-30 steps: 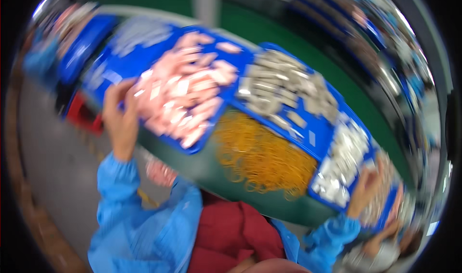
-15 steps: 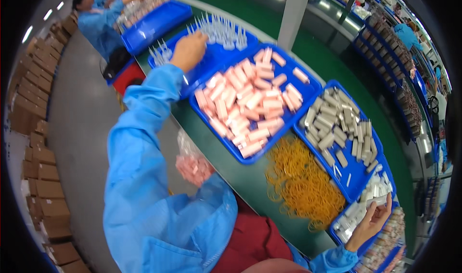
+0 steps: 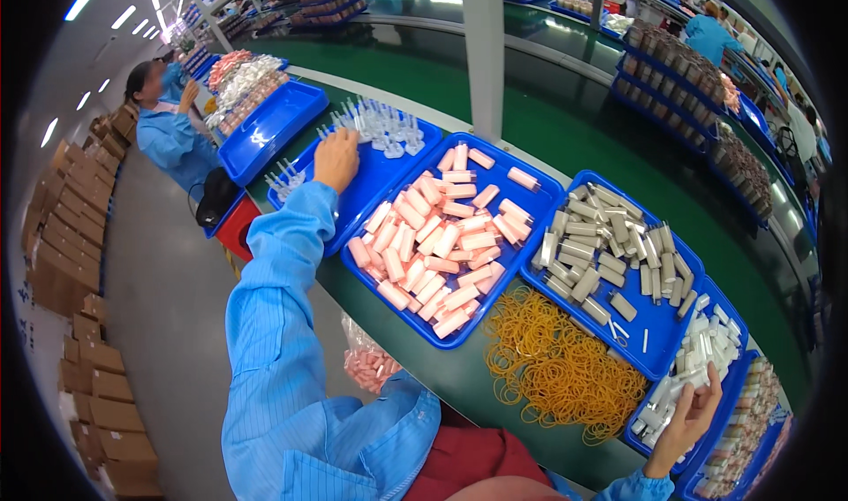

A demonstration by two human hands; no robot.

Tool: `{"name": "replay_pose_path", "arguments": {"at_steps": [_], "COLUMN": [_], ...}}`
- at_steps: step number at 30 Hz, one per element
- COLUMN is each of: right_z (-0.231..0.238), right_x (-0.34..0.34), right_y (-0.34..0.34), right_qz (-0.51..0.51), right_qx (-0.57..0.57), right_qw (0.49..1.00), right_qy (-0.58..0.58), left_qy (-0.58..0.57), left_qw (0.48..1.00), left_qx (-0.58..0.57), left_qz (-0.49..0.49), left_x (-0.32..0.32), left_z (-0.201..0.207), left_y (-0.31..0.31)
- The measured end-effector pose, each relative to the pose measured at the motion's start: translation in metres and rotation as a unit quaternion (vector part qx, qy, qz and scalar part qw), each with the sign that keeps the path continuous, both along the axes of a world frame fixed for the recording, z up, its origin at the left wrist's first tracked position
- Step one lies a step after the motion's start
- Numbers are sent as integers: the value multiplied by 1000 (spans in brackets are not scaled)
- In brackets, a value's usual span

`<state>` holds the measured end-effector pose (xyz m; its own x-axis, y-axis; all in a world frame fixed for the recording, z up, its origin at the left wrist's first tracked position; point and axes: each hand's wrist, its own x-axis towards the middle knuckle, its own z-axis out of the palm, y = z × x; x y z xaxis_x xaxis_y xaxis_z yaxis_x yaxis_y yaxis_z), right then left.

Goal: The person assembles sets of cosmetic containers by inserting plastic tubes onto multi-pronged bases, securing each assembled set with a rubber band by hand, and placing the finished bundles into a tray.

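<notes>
My left hand (image 3: 336,158) reaches over a blue tray (image 3: 358,203), fingertips drawn together beside clear plastic pieces with thin stems (image 3: 389,128). What lies under those fingertips is hidden. At the lower right, my right hand (image 3: 687,420) pinches a whitish, part-clear cylinder (image 3: 695,378) between thumb and fingers. That hand is above a blue tray of white and clear plastic parts (image 3: 712,335). Between my hands are a tray of pink cylinders (image 3: 433,236), a tray of grey-beige cylinders (image 3: 594,236) and a loose heap of yellow rubber bands (image 3: 561,364).
A clear bag of pink pieces (image 3: 367,358) hangs by the bench's near edge. A grey post (image 3: 482,68) rises behind the trays. Another person (image 3: 172,139) in blue works at the far left. Cardboard boxes (image 3: 66,227) line the left wall. More filled trays (image 3: 742,421) sit at lower right.
The view has tilted upward, showing more of the room. My left hand stays by the clear stemmed pieces. My right hand still holds the whitish cylinder, now lower over the white parts.
</notes>
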<state>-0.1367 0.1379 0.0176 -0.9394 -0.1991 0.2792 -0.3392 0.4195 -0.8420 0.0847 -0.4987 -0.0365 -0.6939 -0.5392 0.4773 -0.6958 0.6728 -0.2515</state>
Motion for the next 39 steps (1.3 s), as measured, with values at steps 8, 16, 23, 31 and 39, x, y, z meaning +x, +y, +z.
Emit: {"name": "replay_pose_path", "arguments": {"at_steps": [8,16,23,31,39], "right_z": [-4,-2,-8,-1,-33], "right_x": [1,2,0,-4,6], "right_y": [-15,7,-6,-20,-41], "right_qz": [52,25,117,108,131], "right_qx": [-17,-103,-137,-295,-445], "right_qw": [998,993,980,927,814], "right_qy": [-19,-47,-90,-207,-351], "left_qy": [-28,148,328,285,242], "left_qw": [997,923,884,790,444], "left_qx": [-55,351,330,412,751], "left_qz": [-41,-49,-36,-352,-424], "left_x": [80,69,93,-36,-86], "left_z": [-70,-40,-70,57,27], "left_y": [-123,-65,-55,267,429]}}
